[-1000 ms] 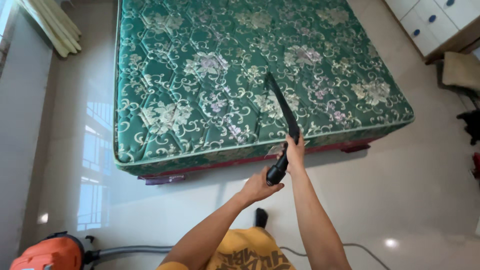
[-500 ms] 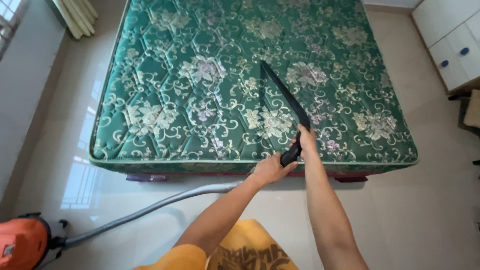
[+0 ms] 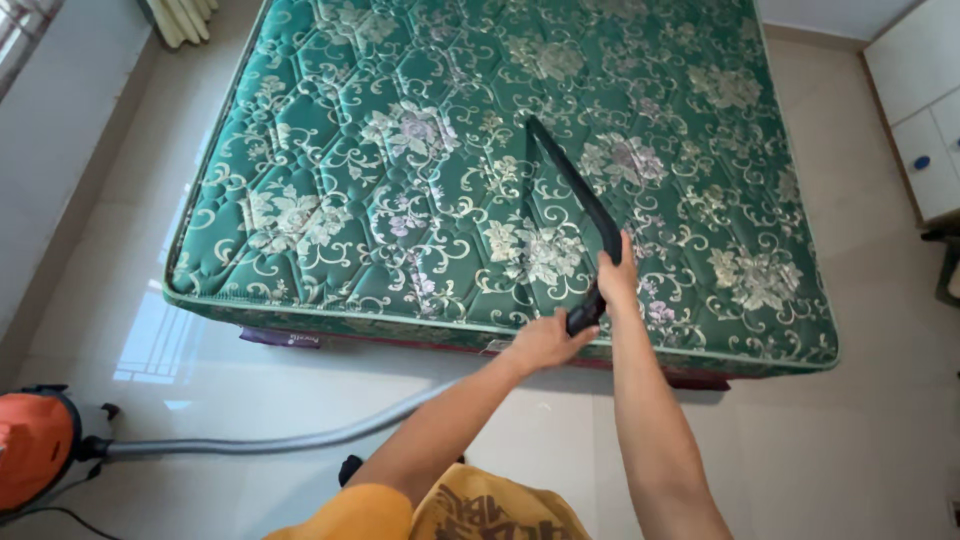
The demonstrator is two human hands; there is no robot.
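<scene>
At about eight o'clock in the view sits the orange vacuum cleaner point(image 3: 35, 462) on the pale tiled floor point(image 3: 850, 440), and its grey hose point(image 3: 260, 443) runs rightward from it toward the person's arms. The left hand point(image 3: 545, 343) is closed around the lower end of the black crevice nozzle point(image 3: 570, 190), where the hose seems to join it, though the joint itself is hidden behind the arm. Just beside it, at about one o'clock from it, the right hand point(image 3: 617, 278) is wrapped around the nozzle higher up. The nozzle slants away toward eleven o'clock, and its narrow tip rests on, or just above, the green mattress point(image 3: 330, 150) near the middle; contact cannot be made out.

As a judgement, the work looks to be in mid-course: the tip is on the middle of the surface, with wide stretches of fabric to its left, right and far side. No visible difference marks a cleaned part from an uncleaned one, so the share done cannot be read.

The mattress is bare, quilted in diamonds, deep green with pale floral scrolls and light piping along the edge. It fills the upper view from ten to two o'clock. At three o'clock stands a white cabinet point(image 3: 925, 110) with blue knobs.
</scene>
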